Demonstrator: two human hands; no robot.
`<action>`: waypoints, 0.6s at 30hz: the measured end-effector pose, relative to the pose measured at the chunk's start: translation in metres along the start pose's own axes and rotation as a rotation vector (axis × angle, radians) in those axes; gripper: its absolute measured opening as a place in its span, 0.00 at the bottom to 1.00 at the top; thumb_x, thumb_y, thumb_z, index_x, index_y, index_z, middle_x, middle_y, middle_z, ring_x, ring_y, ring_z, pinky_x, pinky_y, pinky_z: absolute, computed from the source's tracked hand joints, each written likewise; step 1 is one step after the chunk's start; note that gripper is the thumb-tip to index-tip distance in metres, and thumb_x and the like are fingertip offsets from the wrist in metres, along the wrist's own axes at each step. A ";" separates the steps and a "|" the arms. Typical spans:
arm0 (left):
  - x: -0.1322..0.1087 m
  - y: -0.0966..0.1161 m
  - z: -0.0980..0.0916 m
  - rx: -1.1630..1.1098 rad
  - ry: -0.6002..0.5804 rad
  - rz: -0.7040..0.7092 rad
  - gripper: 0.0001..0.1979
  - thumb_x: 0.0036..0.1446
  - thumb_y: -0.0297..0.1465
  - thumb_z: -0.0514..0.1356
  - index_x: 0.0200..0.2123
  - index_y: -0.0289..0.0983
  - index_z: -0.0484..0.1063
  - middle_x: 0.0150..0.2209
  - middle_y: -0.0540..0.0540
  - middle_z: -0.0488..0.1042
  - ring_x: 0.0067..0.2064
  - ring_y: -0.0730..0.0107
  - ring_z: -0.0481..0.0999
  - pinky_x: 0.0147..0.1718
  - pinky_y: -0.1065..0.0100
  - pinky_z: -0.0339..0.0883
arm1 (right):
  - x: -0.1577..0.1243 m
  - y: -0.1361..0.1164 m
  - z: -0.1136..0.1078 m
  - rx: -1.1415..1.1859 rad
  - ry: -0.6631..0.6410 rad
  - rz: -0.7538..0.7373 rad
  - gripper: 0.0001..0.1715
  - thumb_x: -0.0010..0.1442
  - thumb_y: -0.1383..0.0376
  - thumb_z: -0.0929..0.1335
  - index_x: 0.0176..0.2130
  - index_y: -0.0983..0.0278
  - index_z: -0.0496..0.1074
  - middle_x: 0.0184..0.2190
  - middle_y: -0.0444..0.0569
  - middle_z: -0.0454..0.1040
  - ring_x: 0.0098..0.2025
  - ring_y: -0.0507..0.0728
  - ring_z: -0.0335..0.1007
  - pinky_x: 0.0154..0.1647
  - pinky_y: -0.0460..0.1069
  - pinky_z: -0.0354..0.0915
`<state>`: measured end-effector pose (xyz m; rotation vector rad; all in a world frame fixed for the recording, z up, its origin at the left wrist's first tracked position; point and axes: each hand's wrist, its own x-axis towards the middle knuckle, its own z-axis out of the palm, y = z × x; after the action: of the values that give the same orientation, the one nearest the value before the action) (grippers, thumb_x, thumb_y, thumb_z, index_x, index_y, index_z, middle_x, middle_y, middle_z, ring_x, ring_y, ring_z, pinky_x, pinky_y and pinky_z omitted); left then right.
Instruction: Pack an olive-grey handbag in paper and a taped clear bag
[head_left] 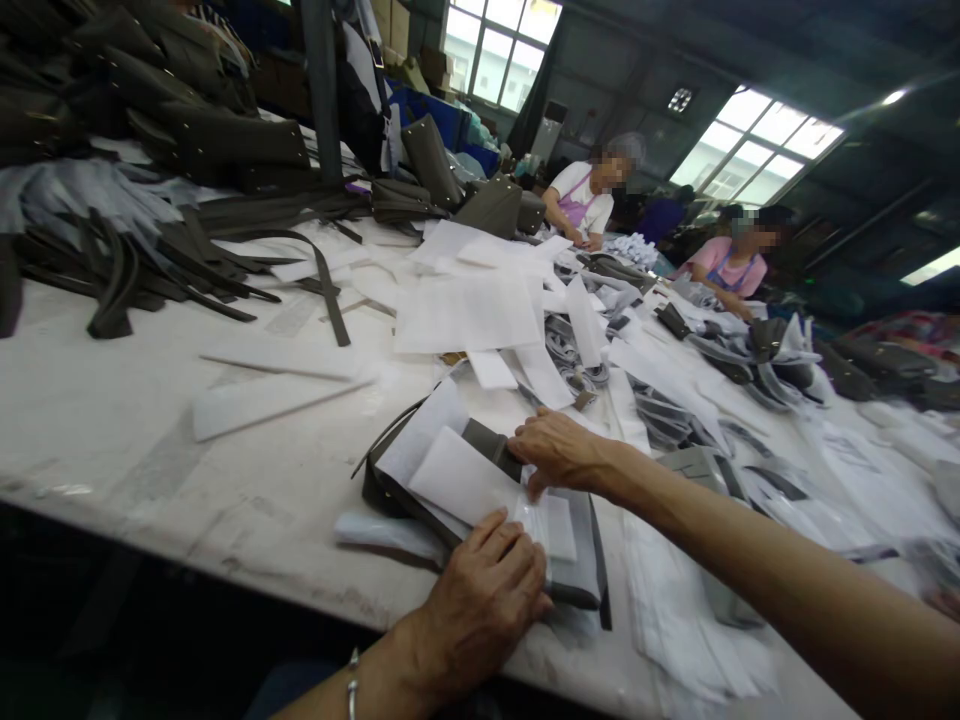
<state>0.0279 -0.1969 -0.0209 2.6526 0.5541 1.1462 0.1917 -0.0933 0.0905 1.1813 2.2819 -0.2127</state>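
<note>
A dark olive bag [491, 440] lies flat and at a slant near the front edge of the table, its grey side [585, 530] facing up at the right. White foam sheets [461, 475] rest across it, and clear plastic [532, 515] shows between the hands. My left hand [487, 590], with a bangle at the wrist, curls its fingers over the bag's near edge. Reaching in from the right, my right hand [555, 455] has bent fingers closed on the bag's far side; its fingertips are partly hidden. A rolled plastic piece [390, 535] pokes out at the bag's left.
Loose white sheets [472, 315] lie beyond the bag. Dark straps [217, 250] and piled bags [225, 145] cover the back left, beside a post [320, 90]. Plastic sleeves [675, 600] and wrapped straps spread at right. Two people [581, 195] work across the table.
</note>
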 end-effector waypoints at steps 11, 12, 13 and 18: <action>-0.001 -0.001 0.000 0.040 -0.026 -0.002 0.15 0.62 0.33 0.57 0.51 0.33 0.66 0.43 0.46 0.72 0.50 0.66 0.69 0.63 0.59 0.55 | -0.041 0.052 0.020 -0.026 0.515 0.361 0.16 0.64 0.67 0.67 0.52 0.68 0.72 0.47 0.57 0.75 0.47 0.61 0.72 0.49 0.54 0.63; 0.000 -0.001 0.000 0.036 -0.025 0.000 0.16 0.62 0.32 0.58 0.51 0.33 0.66 0.43 0.46 0.72 0.50 0.65 0.69 0.63 0.58 0.55 | -0.049 0.040 0.027 0.030 0.580 0.390 0.16 0.67 0.64 0.66 0.52 0.66 0.72 0.47 0.55 0.75 0.47 0.59 0.72 0.49 0.53 0.64; 0.000 -0.001 0.000 0.031 -0.023 0.001 0.16 0.61 0.32 0.59 0.50 0.33 0.66 0.43 0.46 0.72 0.50 0.65 0.69 0.63 0.58 0.55 | -0.056 0.026 0.036 0.130 0.664 0.392 0.14 0.68 0.62 0.65 0.49 0.64 0.73 0.46 0.52 0.76 0.47 0.58 0.73 0.50 0.52 0.65; 0.000 -0.001 0.001 0.049 -0.003 -0.001 0.16 0.61 0.32 0.59 0.51 0.32 0.66 0.43 0.45 0.73 0.50 0.64 0.70 0.62 0.58 0.56 | -0.069 -0.041 0.094 0.325 0.640 0.223 0.20 0.68 0.62 0.63 0.55 0.67 0.71 0.53 0.56 0.73 0.56 0.64 0.69 0.61 0.63 0.60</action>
<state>0.0287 -0.1960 -0.0217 2.6946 0.5898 1.1429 0.2286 -0.2023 0.0449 1.8762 2.6853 -0.1339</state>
